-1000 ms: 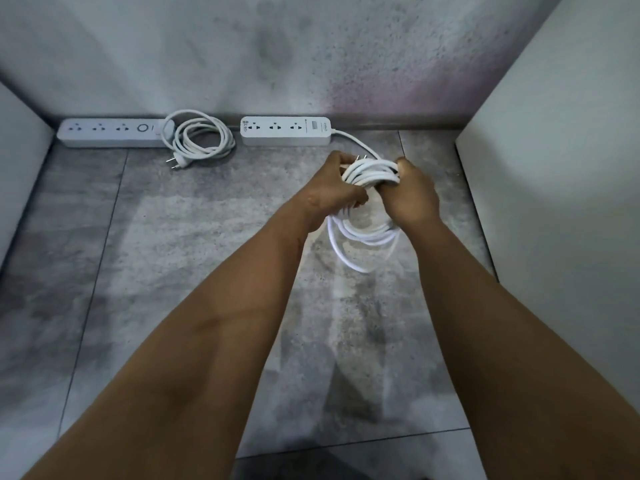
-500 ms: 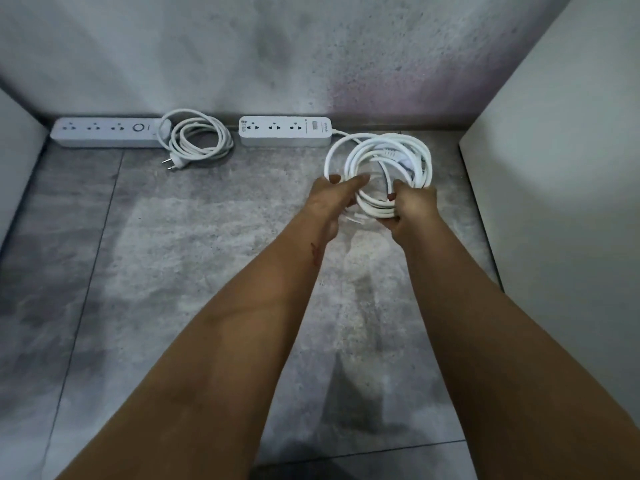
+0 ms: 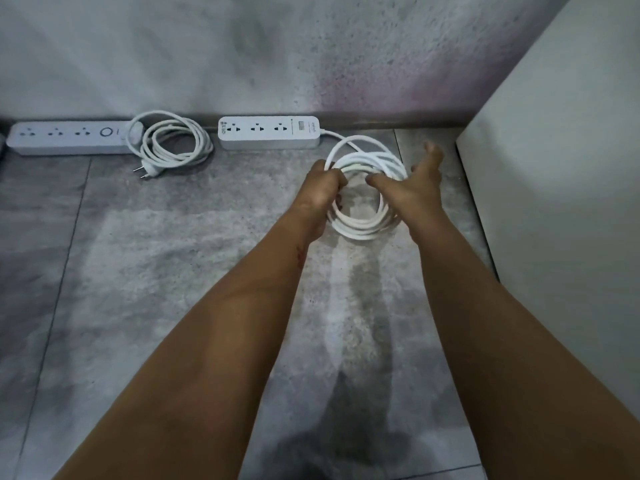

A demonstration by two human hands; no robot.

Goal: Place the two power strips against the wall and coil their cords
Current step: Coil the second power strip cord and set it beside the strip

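White coiled cord (image 3: pixel 360 227) — left hand (image 3: pixel 322 190) grips it, right hand (image 3: pixel 415 188) splayed wide.

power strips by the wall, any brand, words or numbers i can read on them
Nothing can be quoted.
Right power strip: a sideways word near its cord end, too blurred to read; tiny marks at its other end, too small.
Left power strip: no text visible, only a ring mark.

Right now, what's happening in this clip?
A person is tidying two power strips. The left power strip and right power strip lie against the wall. The left cord is already coiled beside its strip. The left hand grips the coiled right cord; the right hand touches it with fingers spread.
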